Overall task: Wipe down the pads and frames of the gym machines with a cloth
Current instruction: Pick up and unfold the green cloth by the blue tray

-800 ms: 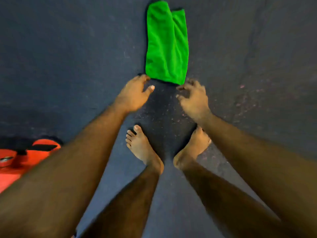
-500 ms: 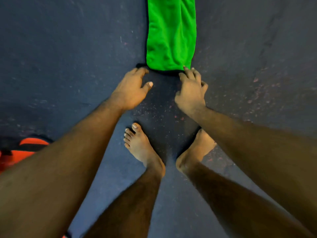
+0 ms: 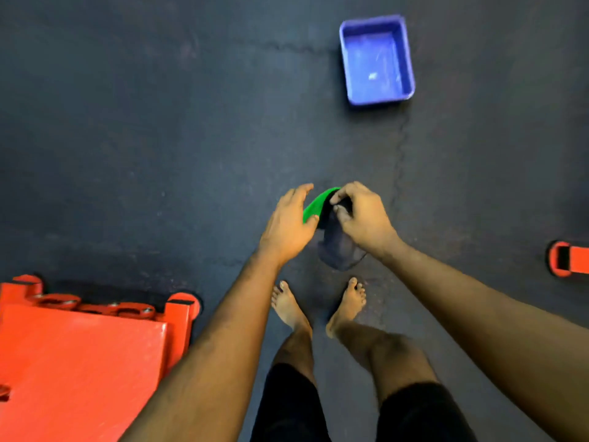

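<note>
The green cloth (image 3: 315, 204) is off the floor, bunched between my two hands at the middle of the head view. A dark, bluish fold of fabric (image 3: 339, 253) hangs down below it. My right hand (image 3: 360, 218) pinches the cloth's top with thumb and fingertips. My left hand (image 3: 288, 223) is against the cloth's left side, thumb on the green edge and fingers stretched forward. Most of the cloth is hidden behind the hands.
A blue plastic tub (image 3: 345, 62) sits on the dark rubber floor ahead to the right. A red machine frame (image 3: 79, 362) fills the lower left, and a red frame foot (image 3: 570, 258) shows at the right edge. My bare feet (image 3: 291, 309) stand below the hands.
The cloth lay flat on the floor with both hands at its near edge; now it is lifted and bunched in my hands. The view has risen and the tub has come into sight.
</note>
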### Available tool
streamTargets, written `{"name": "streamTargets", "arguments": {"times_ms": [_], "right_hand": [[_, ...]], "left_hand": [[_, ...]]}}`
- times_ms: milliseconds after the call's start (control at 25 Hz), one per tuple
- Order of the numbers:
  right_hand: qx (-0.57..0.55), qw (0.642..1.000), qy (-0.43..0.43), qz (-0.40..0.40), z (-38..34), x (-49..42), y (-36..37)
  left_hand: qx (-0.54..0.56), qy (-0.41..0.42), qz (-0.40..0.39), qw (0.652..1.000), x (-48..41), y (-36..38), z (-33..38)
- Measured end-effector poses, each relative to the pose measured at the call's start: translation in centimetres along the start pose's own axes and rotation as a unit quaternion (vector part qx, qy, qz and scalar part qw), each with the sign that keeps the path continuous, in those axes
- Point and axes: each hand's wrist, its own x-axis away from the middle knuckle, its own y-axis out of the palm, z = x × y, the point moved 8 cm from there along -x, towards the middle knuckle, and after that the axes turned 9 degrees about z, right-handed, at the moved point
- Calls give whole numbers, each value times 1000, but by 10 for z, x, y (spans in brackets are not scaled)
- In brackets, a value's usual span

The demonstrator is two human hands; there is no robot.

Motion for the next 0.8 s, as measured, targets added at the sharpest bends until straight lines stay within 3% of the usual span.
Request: {"name": "streamTargets", "arguments": {"times_ms": [160,480,640,800], "right_hand": [[-53,997,-43,32,-102,22,-91],[-124,980,-120,100,-224,37,-196],[-120,971,-161,130,-264,37,-235],[-121,961,-196,153,-281,31,-269]], "left_hand": [[26,55,2,998,25,-77,88],[-66,176,71,980,42,-191,203],[-52,179,79,979,55,-219,249],[-84,156,145,973,56,-247,282]]}}
